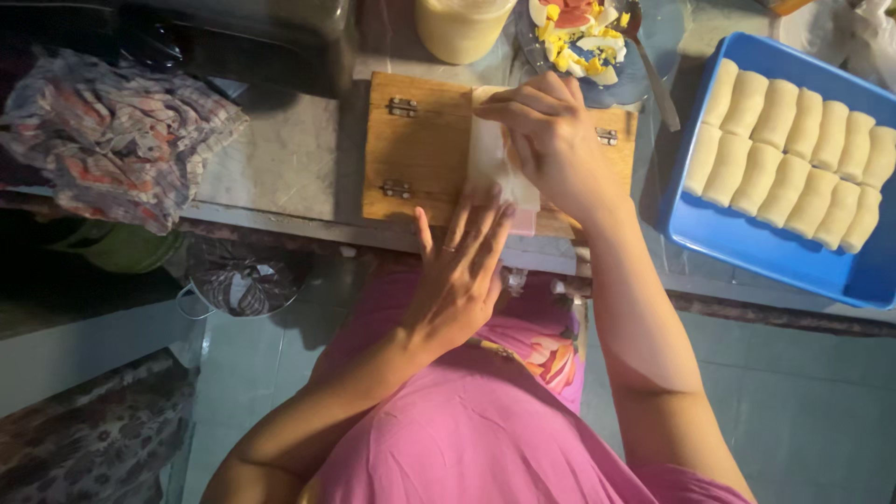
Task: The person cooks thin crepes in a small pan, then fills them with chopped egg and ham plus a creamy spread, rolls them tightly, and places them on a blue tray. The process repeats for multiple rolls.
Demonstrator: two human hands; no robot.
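Pale thin wrapper (493, 159) on hinged wooden board (420, 154), under both hands.

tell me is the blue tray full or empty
Nearly full: the blue tray holds two rows of pale rolls, with bare blue left along its near side.

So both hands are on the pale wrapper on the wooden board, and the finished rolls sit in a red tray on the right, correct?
Not quite: the tray is blue, not red, as the head view shows. The rest holds: the left hand and right hand are on the pale wrapper on the wooden board, rolls at right.
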